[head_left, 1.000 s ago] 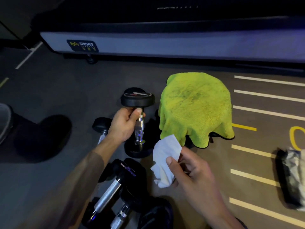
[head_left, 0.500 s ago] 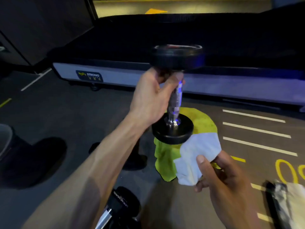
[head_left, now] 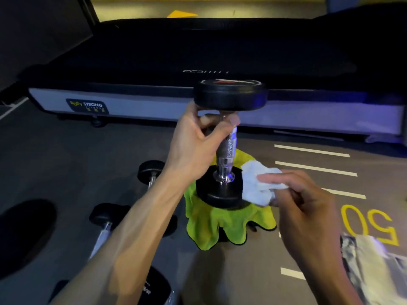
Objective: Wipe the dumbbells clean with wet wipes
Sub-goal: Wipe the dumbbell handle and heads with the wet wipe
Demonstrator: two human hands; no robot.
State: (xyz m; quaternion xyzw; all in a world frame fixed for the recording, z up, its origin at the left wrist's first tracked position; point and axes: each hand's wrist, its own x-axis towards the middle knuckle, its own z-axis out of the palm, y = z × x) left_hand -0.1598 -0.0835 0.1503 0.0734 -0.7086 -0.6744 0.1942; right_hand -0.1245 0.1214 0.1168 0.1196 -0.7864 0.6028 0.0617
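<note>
My left hand (head_left: 196,144) grips the upper part of the chrome handle of a black dumbbell (head_left: 228,150), held upright in the air in the middle of the view. My right hand (head_left: 308,205) pinches a crumpled white wet wipe (head_left: 257,183) and holds it against the right edge of the dumbbell's lower black head. Other black dumbbells (head_left: 152,170) lie on the floor to the left, partly hidden by my left forearm.
A lime-green cloth (head_left: 220,230) drapes over something on the floor below the raised dumbbell. A treadmill (head_left: 198,51) with a grey side rail spans the back. A silvery wipes pack (head_left: 372,267) lies at the lower right beside yellow floor markings.
The dumbbell rose off the floor in my left hand. My right hand brought the wipe up to the lower head, where it now touches the right edge.
</note>
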